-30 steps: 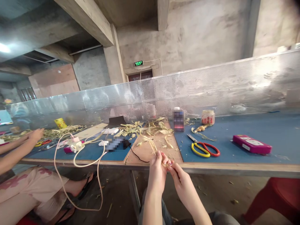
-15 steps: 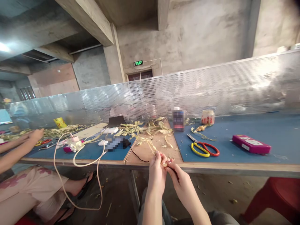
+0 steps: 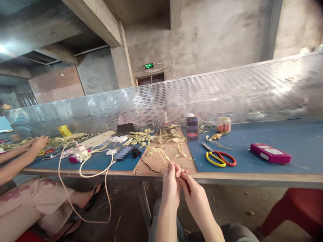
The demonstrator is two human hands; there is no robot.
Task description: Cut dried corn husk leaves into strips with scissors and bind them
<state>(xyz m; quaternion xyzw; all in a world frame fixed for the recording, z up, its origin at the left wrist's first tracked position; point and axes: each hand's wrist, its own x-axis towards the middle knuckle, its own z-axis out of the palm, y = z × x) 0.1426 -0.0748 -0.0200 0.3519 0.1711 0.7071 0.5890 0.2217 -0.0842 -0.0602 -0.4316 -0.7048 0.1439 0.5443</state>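
Observation:
Just off the table's front edge, my left hand [image 3: 171, 183] is closed around pale dried husk strips [image 3: 165, 157]. Their loose ends stick out past its fingertips over the brown board. My right hand [image 3: 193, 188] is pinched closed against the left fingertips, at the near end of the strips; the fingers largely hide what lies between them. More dried husk leaves [image 3: 168, 136] lie heaped on the brown board [image 3: 174, 160] beyond. To the right rest scissors [image 3: 219, 158] with one yellow and one red handle, blades slightly apart.
A purple box [image 3: 270, 153], a glass jar [image 3: 224, 125] and a blurred bottle [image 3: 192, 127] stand on the right. Left are a power strip [image 3: 80, 154] with a cable looping off the edge, and a co-worker's hands [image 3: 39, 144]. A red stool [image 3: 297, 210] stands below.
My hands stay together and have shifted very slightly, with the right fingers now covering the pale bit seen between them. The co-worker's hands have moved a little.

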